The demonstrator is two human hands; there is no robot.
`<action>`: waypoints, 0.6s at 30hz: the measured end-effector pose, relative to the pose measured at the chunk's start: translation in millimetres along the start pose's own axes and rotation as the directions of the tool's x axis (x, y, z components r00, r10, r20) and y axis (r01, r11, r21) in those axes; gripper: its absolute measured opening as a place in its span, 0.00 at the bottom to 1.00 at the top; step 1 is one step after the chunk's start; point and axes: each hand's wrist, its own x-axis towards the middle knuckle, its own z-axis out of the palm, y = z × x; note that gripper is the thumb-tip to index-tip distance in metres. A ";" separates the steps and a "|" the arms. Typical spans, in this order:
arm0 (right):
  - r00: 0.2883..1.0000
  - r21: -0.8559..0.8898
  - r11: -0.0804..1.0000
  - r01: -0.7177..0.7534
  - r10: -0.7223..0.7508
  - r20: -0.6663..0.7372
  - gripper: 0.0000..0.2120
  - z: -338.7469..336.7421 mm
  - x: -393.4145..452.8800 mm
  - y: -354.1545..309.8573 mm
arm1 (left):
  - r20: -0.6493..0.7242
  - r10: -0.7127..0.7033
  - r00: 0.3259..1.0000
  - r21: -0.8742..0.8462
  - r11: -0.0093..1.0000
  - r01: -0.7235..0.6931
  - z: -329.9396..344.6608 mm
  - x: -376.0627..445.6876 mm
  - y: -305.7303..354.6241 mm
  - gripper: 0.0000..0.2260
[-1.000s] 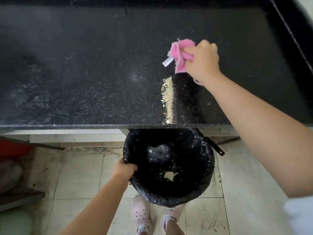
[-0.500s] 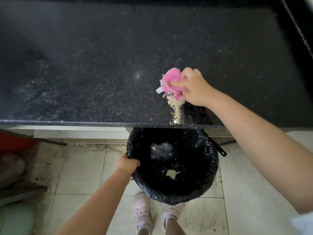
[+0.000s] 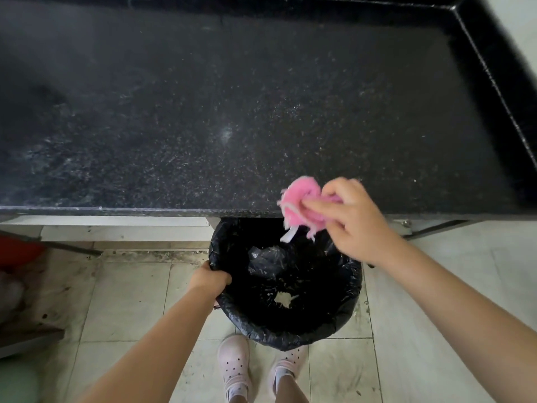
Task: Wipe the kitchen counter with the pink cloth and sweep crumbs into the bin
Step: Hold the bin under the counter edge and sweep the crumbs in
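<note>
My right hand (image 3: 356,222) grips the bunched pink cloth (image 3: 299,205) right at the front edge of the black speckled counter (image 3: 232,112), with the cloth hanging partly over the bin. The bin (image 3: 290,330), lined with a black bag, stands on the floor just below that edge. My left hand (image 3: 210,279) holds its left rim. Pale crumbs (image 3: 283,299) lie at the bottom of the bin. No line of crumbs shows on the counter.
A raised black ledge (image 3: 494,68) borders the counter at the back and right. Pale floor tiles (image 3: 125,301) surround the bin, and my feet in light shoes (image 3: 234,365) stand just behind it. A red object (image 3: 17,251) sits under the counter at the left.
My right hand has dragged the cloth from mid-counter to the front edge, pushing the crumb line off into the bin. My left hand has stayed on the bin's rim.
</note>
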 end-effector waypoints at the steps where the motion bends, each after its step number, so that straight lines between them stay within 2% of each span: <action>1: 0.998 -0.021 0.999 -0.034 0.033 -0.053 0.19 -6.4 7.2 9.2 | 0.001 -0.001 1.000 -0.001 1.000 0.001 0.8 -0.3 -0.3 0.13; 3: 0.973 -0.017 0.983 -0.184 0.180 -0.148 0.17 -18.6 24.5 31.2 | -0.001 0.000 1.000 -0.008 1.000 0.000 1.3 -1.1 -1.0 0.13; 5: 0.909 0.005 0.928 -0.374 0.367 -0.199 0.16 -26.5 39.6 55.6 | -0.003 0.003 1.000 -0.014 1.000 -0.003 1.8 -2.3 -0.7 0.13; 7: 0.842 0.000 0.857 -0.516 0.507 -0.182 0.16 -27.4 48.3 73.7 | 0.001 0.002 1.000 -0.027 1.000 -0.002 1.7 -2.5 -0.7 0.14; 9: 0.807 -0.055 0.810 -0.584 0.572 -0.147 0.15 -18.5 49.9 74.8 | 0.000 -0.001 1.000 -0.024 1.000 0.001 1.0 -1.4 -1.2 0.13; 12: 0.863 -0.171 0.846 -0.505 0.502 -0.065 0.15 0.9 36.2 45.2 | -0.026 0.011 1.000 0.018 1.000 -0.011 -0.3 -0.1 -1.4 0.11; 15: 0.965 -0.130 0.957 -0.260 0.260 -0.013 0.13 19.2 -0.7 -7.8 | -0.037 0.032 0.999 0.061 0.998 -0.030 -1.4 -1.2 -0.2 0.11; 17: 0.985 -0.118 0.980 -0.158 0.165 0.056 0.11 33.2 -31.8 -32.4 | -0.039 0.048 0.998 0.108 0.993 -0.044 -1.8 -1.8 0.3 0.12; 18: 0.978 -0.110 0.977 -0.184 0.193 0.081 0.12 44.1 -45.3 -38.7 | -0.039 0.054 0.998 0.138 0.989 -0.048 -2.0 -1.8 -0.9 0.13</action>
